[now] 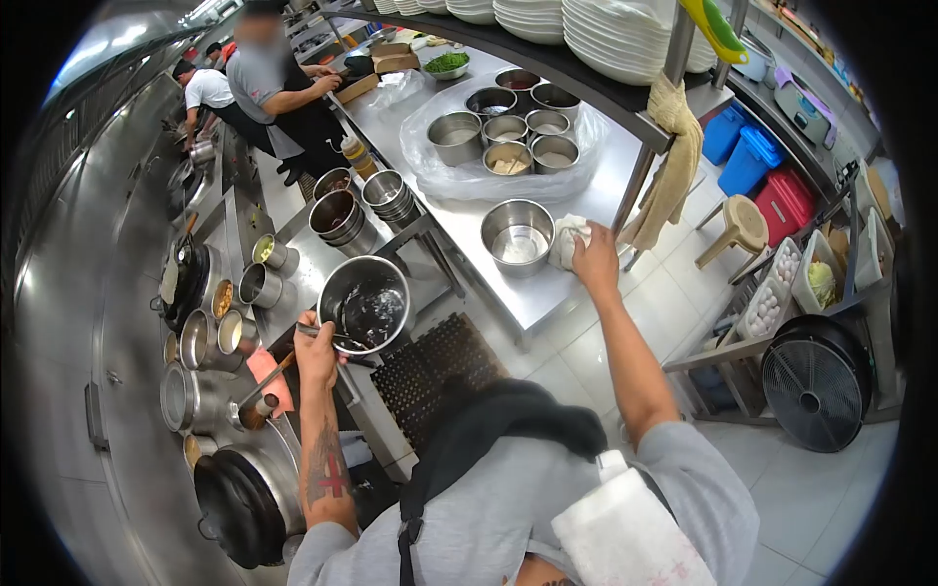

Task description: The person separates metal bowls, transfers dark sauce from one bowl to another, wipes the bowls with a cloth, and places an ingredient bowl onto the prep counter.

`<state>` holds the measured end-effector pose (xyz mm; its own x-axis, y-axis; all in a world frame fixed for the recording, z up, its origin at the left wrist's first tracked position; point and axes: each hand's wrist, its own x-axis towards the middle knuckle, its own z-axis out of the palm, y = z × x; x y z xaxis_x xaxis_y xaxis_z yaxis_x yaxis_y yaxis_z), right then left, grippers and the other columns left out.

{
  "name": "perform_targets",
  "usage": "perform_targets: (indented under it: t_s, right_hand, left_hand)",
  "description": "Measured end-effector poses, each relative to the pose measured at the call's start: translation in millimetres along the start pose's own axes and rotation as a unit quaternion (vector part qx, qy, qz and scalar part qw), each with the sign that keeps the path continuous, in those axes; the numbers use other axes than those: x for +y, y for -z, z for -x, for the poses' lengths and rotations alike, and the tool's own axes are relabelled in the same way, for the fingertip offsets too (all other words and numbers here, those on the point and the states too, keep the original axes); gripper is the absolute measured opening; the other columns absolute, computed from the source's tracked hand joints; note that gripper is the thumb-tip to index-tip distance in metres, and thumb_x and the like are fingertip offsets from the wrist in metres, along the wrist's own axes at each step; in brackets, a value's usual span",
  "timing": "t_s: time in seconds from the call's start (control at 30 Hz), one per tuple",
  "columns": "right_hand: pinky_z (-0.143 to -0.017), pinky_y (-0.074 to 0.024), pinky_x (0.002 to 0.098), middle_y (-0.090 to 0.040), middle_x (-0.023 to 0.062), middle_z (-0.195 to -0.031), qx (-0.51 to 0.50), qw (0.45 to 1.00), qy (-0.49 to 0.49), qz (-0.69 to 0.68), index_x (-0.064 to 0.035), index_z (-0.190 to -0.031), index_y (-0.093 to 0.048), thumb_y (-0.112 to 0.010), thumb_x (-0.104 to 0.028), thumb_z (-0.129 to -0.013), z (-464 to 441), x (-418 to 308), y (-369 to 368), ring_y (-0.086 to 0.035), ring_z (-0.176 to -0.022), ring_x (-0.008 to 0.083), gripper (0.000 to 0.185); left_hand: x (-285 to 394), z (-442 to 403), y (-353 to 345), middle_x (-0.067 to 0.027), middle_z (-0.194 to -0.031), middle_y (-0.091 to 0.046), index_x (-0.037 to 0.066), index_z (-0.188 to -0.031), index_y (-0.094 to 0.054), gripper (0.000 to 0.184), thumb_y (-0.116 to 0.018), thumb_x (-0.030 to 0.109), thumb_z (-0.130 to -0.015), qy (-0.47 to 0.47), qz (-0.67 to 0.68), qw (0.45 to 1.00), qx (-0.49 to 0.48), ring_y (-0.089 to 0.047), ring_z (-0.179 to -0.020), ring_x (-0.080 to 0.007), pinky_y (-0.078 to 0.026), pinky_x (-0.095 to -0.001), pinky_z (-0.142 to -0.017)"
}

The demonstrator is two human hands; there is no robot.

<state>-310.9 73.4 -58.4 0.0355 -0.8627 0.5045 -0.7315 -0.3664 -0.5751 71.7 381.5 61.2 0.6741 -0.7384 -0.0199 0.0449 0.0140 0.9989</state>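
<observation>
My left hand (316,350) is closed at the rim of a steel pot (364,305) with dark liquid in it; a utensil handle runs across the pot's near side by my fingers. My right hand (594,256) is closed on a crumpled white cloth (569,241) at the edge of the steel table (532,298). Just left of the cloth stands a steel container (517,237) with something pale at its bottom.
Steel containers (455,139) stand on plastic wrap farther back. Plates (611,44) are stacked on the shelf above. Pots (197,339) and a wok (244,508) line the left. A fan (816,383) is at right. Two co-workers (283,88) stand at the upper left.
</observation>
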Motion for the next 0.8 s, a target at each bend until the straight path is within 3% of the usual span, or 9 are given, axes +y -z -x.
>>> perform_targets:
  t_s: [0.07, 0.13, 0.17, 0.27, 0.33, 0.47, 0.53, 0.67, 0.8]
  right_hand:
    - [-0.099, -0.0474, 0.0477, -0.064, 0.0270, -0.122, -0.053, 0.998, -0.010, 0.008, 0.0035, -0.121, -0.060, -0.058, -0.018, -0.090, -1.7, 1.5, -1.6, -0.062, -0.116, 0.0386, 0.037]
    - [-0.101, -0.0472, 0.0458, -0.063, 0.0266, -0.126, -0.398, 0.913, -0.039, 0.077, 0.0014, -0.125, -0.061, -0.057, -0.018, -0.092, -5.0, 41.0, -30.3, -0.061, -0.119, 0.0380, 0.039]
    - [-0.100, -0.0483, 0.0446, -0.064, 0.0238, -0.127, -0.425, 0.899, 0.001, 0.104, -0.0003, -0.128, -0.061, -0.058, -0.020, -0.093, -11.9, 46.0, -29.3, -0.062, -0.116, 0.0388, 0.040]
    - [-0.097, -0.0511, 0.0425, -0.065, 0.0258, -0.123, -0.277, 0.958, -0.040, -0.054, 0.0004, -0.126, -0.063, -0.060, -0.023, -0.094, -48.7, -26.1, 24.0, -0.065, -0.114, 0.0360, 0.040]
    - [-0.092, -0.0539, 0.0414, -0.069, 0.0245, -0.116, -0.256, 0.955, 0.020, -0.149, 0.0004, -0.124, -0.064, -0.063, -0.026, -0.093, -58.4, -71.0, 26.2, -0.067, -0.109, 0.0367, 0.041]
    - [-0.108, -0.0442, 0.0430, -0.057, 0.0251, -0.136, -0.363, 0.909, 0.191, -0.079, 0.0064, -0.133, -0.055, -0.066, -0.028, -0.092, -49.7, -139.4, -35.6, -0.055, -0.127, 0.0366, 0.055]
    - [-0.116, -0.0354, 0.0438, -0.042, 0.0280, -0.150, -0.386, 0.898, 0.209, -0.017, 0.0094, -0.140, -0.045, -0.068, -0.029, -0.089, -39.5, -157.3, -77.3, -0.041, -0.140, 0.0393, 0.068]
    - [-0.119, -0.0311, 0.0433, -0.033, 0.0305, -0.154, -0.430, 0.874, 0.209, 0.084, 0.0091, -0.146, -0.037, -0.070, -0.030, -0.086, -58.3, -183.7, -149.3, -0.032, -0.145, 0.0418, 0.078]
    - [-0.119, -0.0247, 0.0557, -0.030, 0.0338, -0.154, -0.284, 0.945, 0.154, 0.053, 0.0109, -0.143, -0.038, -0.062, -0.023, -0.084, -107.2, -166.0, -253.1, -0.028, -0.146, 0.0435, 0.072]
  left_hand:
    - [-2.7, -1.1, -11.1, -0.0046, -0.065, -0.057, 0.009, -0.091, -0.043, 0.015, -0.055, 0.001, -0.095, -0.010, 0.037, 0.999, -0.010, -0.051, -0.038, -0.0123, -0.039, -0.0241, -0.031]
    - [-3.0, -3.7, -23.0, -0.0045, -0.065, -0.056, 0.009, -0.092, -0.043, 0.015, -0.055, 0.002, -0.095, 0.001, 0.046, 0.999, 0.001, -0.051, -0.038, -0.0124, -0.040, -0.0244, -0.031]
    - [-3.6, -6.2, -26.1, -0.0045, -0.065, -0.056, 0.009, -0.092, -0.043, 0.014, -0.055, 0.002, -0.095, 0.000, 0.052, 0.999, -0.008, -0.051, -0.038, -0.0123, -0.039, -0.0247, -0.031]
    - [3.8, -18.3, -35.9, -0.0051, -0.066, -0.056, 0.009, -0.092, -0.043, 0.014, -0.055, 0.003, -0.095, 0.031, 0.050, 0.998, -0.001, -0.050, -0.038, -0.0123, -0.039, -0.0246, -0.031]
    - [17.8, -36.3, -45.1, -0.0053, -0.067, -0.057, 0.009, -0.093, -0.044, 0.014, -0.056, 0.003, -0.094, 0.054, 0.049, 0.997, -0.003, -0.050, -0.039, -0.0124, -0.039, -0.0248, -0.031]
    - [38.3, -98.3, -63.9, -0.0051, -0.067, -0.057, 0.009, -0.093, -0.045, 0.013, -0.057, 0.002, -0.092, 0.018, 0.034, 0.998, -0.046, -0.051, -0.039, -0.0125, -0.039, -0.0253, -0.031]
    - [52.6, -137.8, -78.2, -0.0051, -0.068, -0.057, 0.008, -0.092, -0.046, 0.013, -0.057, 0.001, -0.092, -0.005, 0.036, 0.997, -0.070, -0.051, -0.039, -0.0124, -0.039, -0.0252, -0.031]
    - [68.9, -214.1, -105.7, -0.0056, -0.068, -0.059, 0.007, -0.091, -0.047, 0.012, -0.057, 0.001, -0.092, -0.074, 0.073, 0.987, -0.119, -0.053, -0.039, -0.0116, -0.042, -0.0238, -0.032]
    - [51.3, -294.8, -140.4, -0.0070, -0.066, -0.060, 0.005, -0.092, -0.047, 0.011, -0.057, 0.001, -0.093, -0.075, 0.096, 0.981, -0.149, -0.057, -0.040, -0.0131, -0.043, -0.0238, -0.032]
